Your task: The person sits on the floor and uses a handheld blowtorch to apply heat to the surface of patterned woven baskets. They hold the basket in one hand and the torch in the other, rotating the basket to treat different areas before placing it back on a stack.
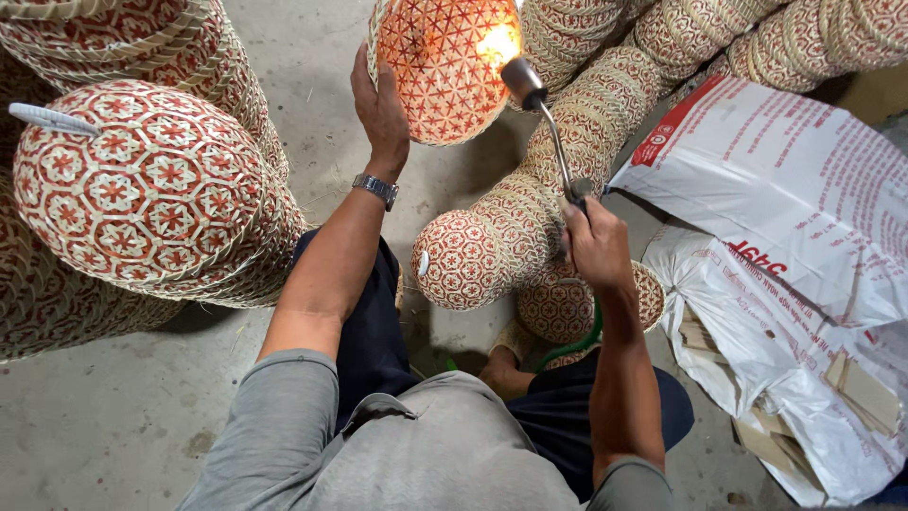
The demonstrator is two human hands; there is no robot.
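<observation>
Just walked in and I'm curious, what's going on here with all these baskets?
A seated person holds up a red-and-cream woven basket with the left hand, gripping its rim. The right hand holds a gas torch whose nozzle points at the basket, with a bright flame against the weave. Long stacks of matching woven baskets lie on the concrete floor on both sides. White printed sacks sit to the right, one open with flat pieces inside. A green hose runs below the torch hand.
</observation>
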